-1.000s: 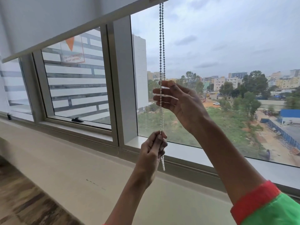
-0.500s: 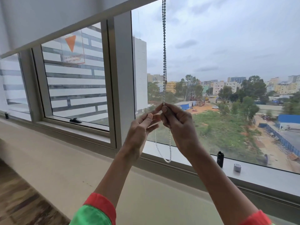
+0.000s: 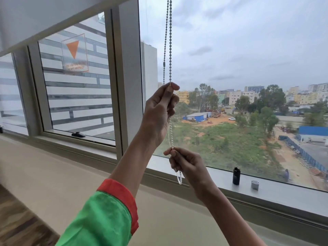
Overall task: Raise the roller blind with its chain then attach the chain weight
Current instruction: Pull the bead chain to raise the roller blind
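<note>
A white beaded chain [image 3: 168, 41] hangs as a double strand from the top of the frame, in front of the window. My left hand [image 3: 159, 112] is raised and pinches the chain at its upper part. My right hand [image 3: 186, 164] grips the chain lower down, and the chain's bottom loop [image 3: 179, 178] dangles just under it. The white roller blind [image 3: 44, 20] fills the upper left, its bottom bar slanting across the window top. A black cylinder [image 3: 236, 175] and a small grey cap-like piece [image 3: 254, 185] stand on the sill to the right.
The grey window sill [image 3: 284, 194] runs along the bottom of the glass. A window frame post [image 3: 128, 77] stands left of the chain, with a black handle [image 3: 78, 134] on the left pane's lower frame. Wooden floor [image 3: 16, 224] shows at lower left.
My left hand has climbed up the chain to a higher grip while my right hand has dropped down with the lower part. The blind's bottom bar sits higher in view than before.
</note>
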